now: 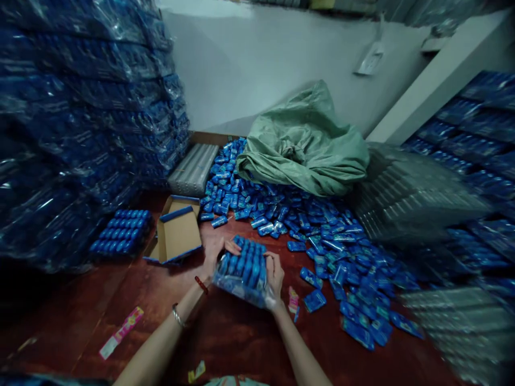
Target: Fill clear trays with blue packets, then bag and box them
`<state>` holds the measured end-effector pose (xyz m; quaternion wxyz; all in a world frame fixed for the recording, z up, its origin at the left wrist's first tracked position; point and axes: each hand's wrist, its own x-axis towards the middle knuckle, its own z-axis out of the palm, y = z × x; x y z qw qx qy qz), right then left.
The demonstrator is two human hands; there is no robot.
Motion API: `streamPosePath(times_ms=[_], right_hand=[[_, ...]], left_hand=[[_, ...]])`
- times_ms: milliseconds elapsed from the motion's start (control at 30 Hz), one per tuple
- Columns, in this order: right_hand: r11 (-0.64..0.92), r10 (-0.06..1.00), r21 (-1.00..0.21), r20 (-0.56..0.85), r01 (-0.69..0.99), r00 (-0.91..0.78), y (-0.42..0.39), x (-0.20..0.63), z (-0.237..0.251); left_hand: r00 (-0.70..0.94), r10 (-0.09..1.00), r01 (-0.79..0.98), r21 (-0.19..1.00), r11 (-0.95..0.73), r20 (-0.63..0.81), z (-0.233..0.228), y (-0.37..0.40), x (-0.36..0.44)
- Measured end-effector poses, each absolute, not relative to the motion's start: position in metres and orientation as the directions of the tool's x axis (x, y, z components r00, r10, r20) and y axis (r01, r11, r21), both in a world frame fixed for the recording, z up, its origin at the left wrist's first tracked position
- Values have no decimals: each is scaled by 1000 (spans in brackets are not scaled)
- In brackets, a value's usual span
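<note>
Between my two hands is a tray of small blue packets (244,265), standing in rows with clear plastic film around its near side. My left hand (215,254) grips its left end, fingers bent over the top edge. On the opposite end my right hand (274,279) is closed round the corner and the film. Left of it, shallow cardboard trays with blue rims (179,236) lie on the reddish-brown surface. Farther left sits another filled block of blue packets (121,231). A large heap of loose blue packets (341,252) spreads to the right and behind.
Film-wrapped blue stacks (100,102) tower at the left. A green sack (306,145) rests on the heap by the wall. Clear plastic trays (418,187) are piled at the right, others (195,166) at the back. Pink strips (122,332) lie on the floor (88,300).
</note>
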<state>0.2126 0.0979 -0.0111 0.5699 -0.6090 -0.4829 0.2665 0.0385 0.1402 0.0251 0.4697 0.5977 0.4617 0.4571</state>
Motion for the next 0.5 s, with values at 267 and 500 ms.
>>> streamPosePath(times_ms=[267,500], right_hand=[[-47,899,-910,141,411,414,86,249,-27],[-78,946,-962,11,262,323,98,220,-49]], left_hand=[[-229,965,-101,989,110,-131,-13,75,-4],[15,971,215,949,229,-237,-14,14,-10]])
